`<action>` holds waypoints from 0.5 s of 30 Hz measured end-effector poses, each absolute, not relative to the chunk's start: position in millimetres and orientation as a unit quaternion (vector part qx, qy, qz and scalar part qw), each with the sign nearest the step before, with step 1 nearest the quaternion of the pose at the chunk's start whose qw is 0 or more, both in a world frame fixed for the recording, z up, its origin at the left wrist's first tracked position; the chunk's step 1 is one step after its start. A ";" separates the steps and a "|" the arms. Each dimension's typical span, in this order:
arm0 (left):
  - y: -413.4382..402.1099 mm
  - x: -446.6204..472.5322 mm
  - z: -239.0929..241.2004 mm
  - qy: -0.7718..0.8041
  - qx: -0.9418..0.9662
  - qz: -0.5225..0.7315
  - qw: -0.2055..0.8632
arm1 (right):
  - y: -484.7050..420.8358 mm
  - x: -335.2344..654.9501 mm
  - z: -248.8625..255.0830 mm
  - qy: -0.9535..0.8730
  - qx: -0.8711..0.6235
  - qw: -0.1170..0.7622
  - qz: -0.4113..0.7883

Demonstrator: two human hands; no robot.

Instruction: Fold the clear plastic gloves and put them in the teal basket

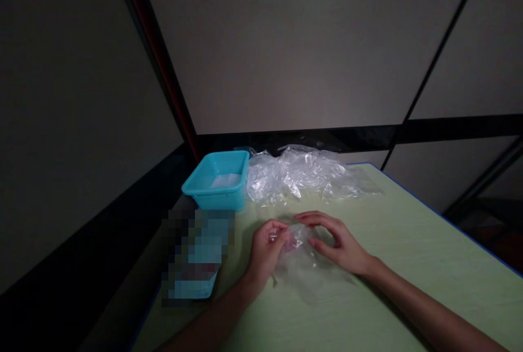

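Observation:
A clear plastic bag [304, 273] lies on the pale green table [429, 265] between my hands, with a small pinkish thing [291, 243] inside near its top. My left hand [265, 254] pinches the bag's upper left edge, fingers curled. My right hand [337, 240] rests on the bag's right side, fingers bent over the plastic and pressing it down. Both forearms reach in from the bottom of the view.
A turquoise plastic tub [218, 180] stands at the table's far left corner. A heap of crumpled clear plastic bags [302, 177] lies beside it along the far edge. A blurred-out bluish object [198, 256] sits at the left edge. Dark walls surround the table.

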State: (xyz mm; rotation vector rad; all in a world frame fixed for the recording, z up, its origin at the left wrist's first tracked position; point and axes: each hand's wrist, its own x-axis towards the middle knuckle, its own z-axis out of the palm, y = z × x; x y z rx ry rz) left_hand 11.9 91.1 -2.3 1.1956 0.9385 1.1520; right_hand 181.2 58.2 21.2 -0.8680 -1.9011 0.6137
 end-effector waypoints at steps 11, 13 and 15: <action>89.5 10.2 1.4 0.398 0.414 0.504 0.645 | 62.7 201.2 35.0 -0.774 -0.338 0.417 0.336; 90.5 9.7 0.5 0.389 0.397 0.503 0.662 | 62.4 203.8 37.4 -0.784 -0.345 0.391 0.337; 92.0 8.8 0.4 0.378 0.380 0.501 0.680 | 61.2 206.0 38.3 -0.793 -0.350 0.371 0.333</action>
